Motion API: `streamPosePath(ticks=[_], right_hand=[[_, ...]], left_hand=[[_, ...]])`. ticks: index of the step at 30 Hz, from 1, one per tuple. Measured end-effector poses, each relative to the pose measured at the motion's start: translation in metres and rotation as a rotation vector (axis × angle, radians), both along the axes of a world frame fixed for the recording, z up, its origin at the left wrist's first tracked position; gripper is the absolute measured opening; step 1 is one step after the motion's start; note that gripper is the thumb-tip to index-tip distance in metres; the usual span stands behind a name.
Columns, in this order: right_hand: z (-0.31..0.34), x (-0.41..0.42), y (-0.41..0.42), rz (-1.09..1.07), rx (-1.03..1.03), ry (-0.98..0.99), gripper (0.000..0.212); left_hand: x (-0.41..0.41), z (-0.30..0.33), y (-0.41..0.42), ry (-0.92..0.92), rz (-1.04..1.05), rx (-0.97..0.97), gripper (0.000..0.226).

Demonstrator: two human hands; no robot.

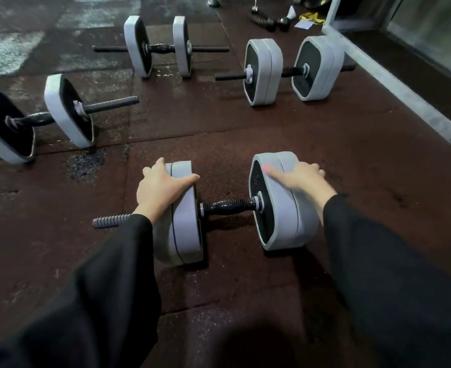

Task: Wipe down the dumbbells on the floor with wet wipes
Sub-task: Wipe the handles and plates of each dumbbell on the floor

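A grey dumbbell (229, 205) with a black knurled handle lies on the floor right in front of me. My left hand (160, 187) grips the top of its left weight, fingers over the far edge and thumb across the near side. My right hand (298, 176) lies over the top of its right weight with the fingers wrapped over it and the thumb pointing left. No wet wipe is visible in either hand. Three more grey dumbbells lie beyond: one at the left (57, 112), one at the back centre (160, 47), one at the back right (293, 70).
The floor (219, 123) is dark reddish rubber matting with wet patches. A grey metal frame (394, 81) runs along the right side. Black handles and yellow and white items (306, 18) lie at the far back.
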State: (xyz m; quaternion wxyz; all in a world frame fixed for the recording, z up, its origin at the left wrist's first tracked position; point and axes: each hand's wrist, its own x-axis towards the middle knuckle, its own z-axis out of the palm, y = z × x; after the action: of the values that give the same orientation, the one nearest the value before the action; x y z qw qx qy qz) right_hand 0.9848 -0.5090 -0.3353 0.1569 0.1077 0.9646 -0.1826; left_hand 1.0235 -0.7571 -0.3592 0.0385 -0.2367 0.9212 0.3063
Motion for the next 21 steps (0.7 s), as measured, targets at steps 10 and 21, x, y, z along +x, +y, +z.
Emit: streamPosePath(ticks=[10, 21], right_hand=[[-0.039, 0.040, 0.004, -0.103, -0.024, 0.438, 0.079], [-0.089, 0.140, 0.025, -0.226, -0.157, 0.847, 0.091]], left_hand=[[0.048, 0.003, 0.022, 0.178, 0.086, -0.053, 0.095], [0.165, -0.033, 0.048, 0.504, 0.207, 0.141, 0.118]])
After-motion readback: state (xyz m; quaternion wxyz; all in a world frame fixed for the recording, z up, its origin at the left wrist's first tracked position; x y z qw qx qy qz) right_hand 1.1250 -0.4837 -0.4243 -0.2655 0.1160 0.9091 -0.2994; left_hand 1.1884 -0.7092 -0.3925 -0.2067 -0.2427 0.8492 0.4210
